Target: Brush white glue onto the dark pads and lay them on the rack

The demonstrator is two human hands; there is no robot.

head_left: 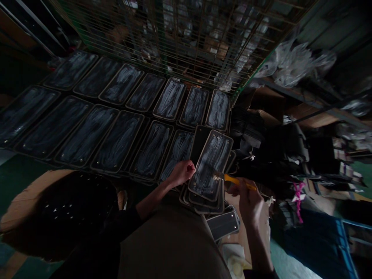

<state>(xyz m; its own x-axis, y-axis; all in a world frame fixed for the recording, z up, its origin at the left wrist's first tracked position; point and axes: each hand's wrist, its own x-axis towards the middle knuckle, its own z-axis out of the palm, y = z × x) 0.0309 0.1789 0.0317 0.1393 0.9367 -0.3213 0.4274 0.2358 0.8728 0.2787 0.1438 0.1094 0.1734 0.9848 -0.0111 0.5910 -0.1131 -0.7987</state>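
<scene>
Overhead access to the two rows of panels (169,99) is open. The wire cage (165,64) bounds reach along their far edge. The panel stack (209,164) stands between the left hand (183,171) and the right hand (250,199), the brush (231,179) projecting over it; dark bundles (280,143) obstruct passage rightward.

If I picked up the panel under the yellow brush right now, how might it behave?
The panel is probably fairly stiff, since it lies flat. Its whitish smears could make the face slippery. The stack beneath looks uneven, so a push might slide it.
</scene>
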